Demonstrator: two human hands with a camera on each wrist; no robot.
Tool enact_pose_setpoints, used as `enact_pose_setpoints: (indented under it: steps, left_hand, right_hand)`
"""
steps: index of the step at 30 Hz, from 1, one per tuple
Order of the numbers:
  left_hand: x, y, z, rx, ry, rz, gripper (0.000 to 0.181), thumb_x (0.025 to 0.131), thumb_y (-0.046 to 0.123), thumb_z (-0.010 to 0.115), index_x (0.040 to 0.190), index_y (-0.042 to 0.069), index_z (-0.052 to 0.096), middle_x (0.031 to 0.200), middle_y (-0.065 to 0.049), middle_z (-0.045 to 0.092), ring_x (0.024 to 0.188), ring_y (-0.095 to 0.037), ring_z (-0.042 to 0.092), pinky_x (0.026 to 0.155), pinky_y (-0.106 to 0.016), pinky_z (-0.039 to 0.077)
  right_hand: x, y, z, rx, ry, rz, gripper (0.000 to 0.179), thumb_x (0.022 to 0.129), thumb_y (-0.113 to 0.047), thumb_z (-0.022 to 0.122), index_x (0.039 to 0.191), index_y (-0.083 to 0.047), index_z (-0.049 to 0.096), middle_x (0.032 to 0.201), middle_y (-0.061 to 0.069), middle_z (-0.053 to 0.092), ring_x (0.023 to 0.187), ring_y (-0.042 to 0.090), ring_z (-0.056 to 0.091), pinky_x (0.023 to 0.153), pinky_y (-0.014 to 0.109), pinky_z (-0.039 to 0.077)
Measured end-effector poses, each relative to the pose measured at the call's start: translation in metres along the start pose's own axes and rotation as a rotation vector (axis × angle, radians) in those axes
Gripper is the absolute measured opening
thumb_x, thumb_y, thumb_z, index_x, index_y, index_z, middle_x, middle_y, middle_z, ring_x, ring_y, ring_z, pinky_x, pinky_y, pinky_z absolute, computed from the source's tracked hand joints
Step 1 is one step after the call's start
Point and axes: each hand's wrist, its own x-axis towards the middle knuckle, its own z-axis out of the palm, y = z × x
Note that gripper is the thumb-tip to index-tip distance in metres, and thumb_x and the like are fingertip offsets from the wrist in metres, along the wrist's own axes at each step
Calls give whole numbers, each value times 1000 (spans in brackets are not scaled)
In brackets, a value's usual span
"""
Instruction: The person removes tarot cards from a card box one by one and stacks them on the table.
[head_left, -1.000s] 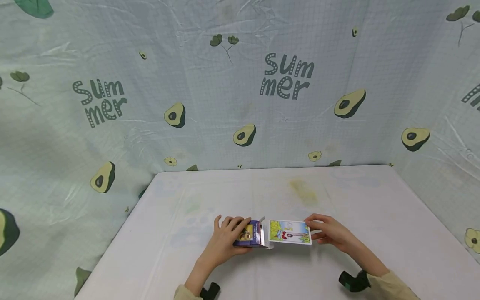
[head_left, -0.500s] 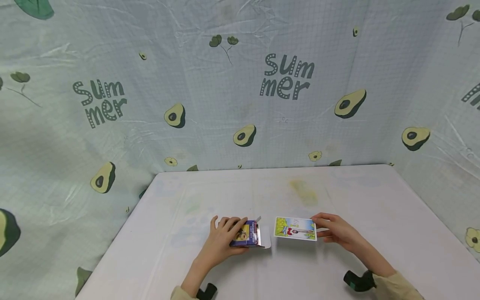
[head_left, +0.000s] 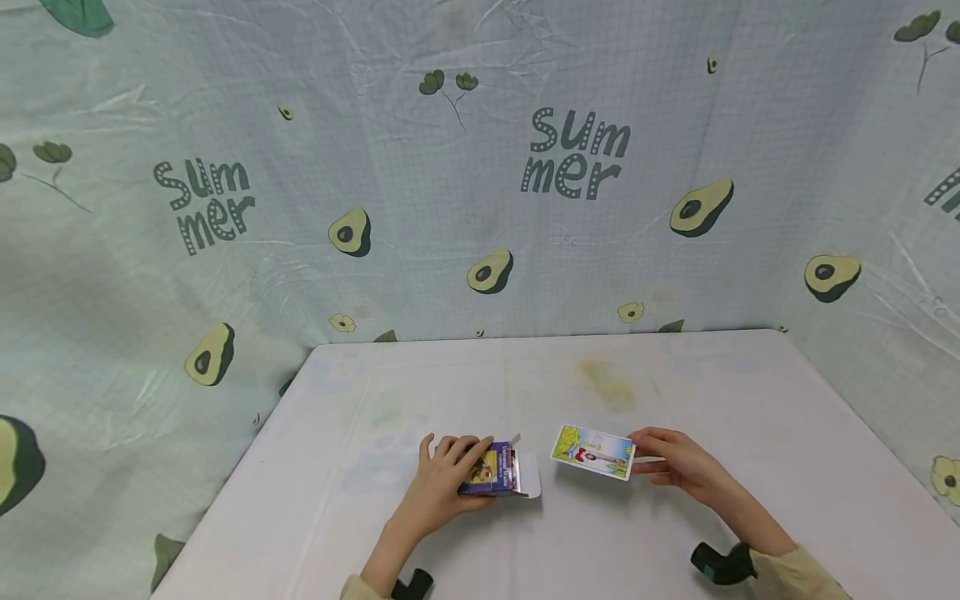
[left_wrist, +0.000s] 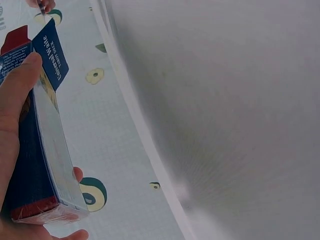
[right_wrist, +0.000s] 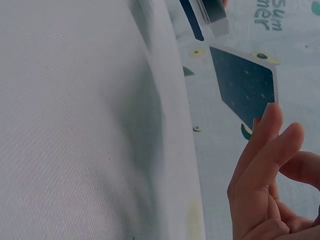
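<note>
In the head view my left hand (head_left: 438, 487) grips a blue tarot deck box (head_left: 491, 468) with a picture on its face, its open end turned right and the white flap (head_left: 531, 475) folded out. "Universal Waite Tarot Deck" reads on the flap in the left wrist view, where the thumb (left_wrist: 26, 75) lies along the box near its opening. To the right, apart from the box, my right hand (head_left: 682, 467) pinches a tarot card (head_left: 594, 452) by its right edge, colourful side up. The card's dark blue speckled back (right_wrist: 245, 82) shows in the right wrist view.
A white-covered table (head_left: 420, 375) lies under both hands, with a yellowish stain (head_left: 607, 383) toward the back. Behind and beside it hangs a pale curtain (head_left: 412, 183) printed with avocados and "summer". A black wrist device (head_left: 723, 564) sits on the right forearm.
My right hand has drawn the tarot card rightward, away from the box, and tilted it slightly, its left end now farther back. My left hand and the box have shifted a little left.
</note>
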Motion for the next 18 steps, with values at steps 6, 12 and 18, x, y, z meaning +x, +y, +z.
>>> enact_pose_setpoints:
  steps: [6, 12, 18]
  left_hand:
    - [-1, 0, -1, -14, -21, -15, 77, 66, 51, 71, 132, 23, 42, 117, 2, 51, 101, -16, 47, 91, -58, 30]
    - [-1, -1, -2, -16, -16, -11, 77, 65, 50, 71, 131, 21, 44, 116, 2, 51, 100, -17, 47, 91, -58, 30]
    - [1, -1, -2, -11, 0, 0, 79, 63, 49, 73, 130, 18, 45, 116, 1, 52, 100, -18, 47, 90, -58, 30]
  right_hand:
    - [-1, 1, -3, 62, -50, -11, 21, 89, -29, 52, 103, -13, 55, 91, -8, 63, 78, 6, 65, 57, 16, 46]
    - [0, 3, -6, 95, -45, 2, 26, 90, -26, 51, 109, -9, 52, 91, -9, 62, 82, 5, 64, 61, 16, 48]
    - [1, 4, -7, 126, -43, 3, 34, 90, -22, 51, 117, -1, 47, 92, -6, 62, 84, 6, 64, 63, 16, 49]
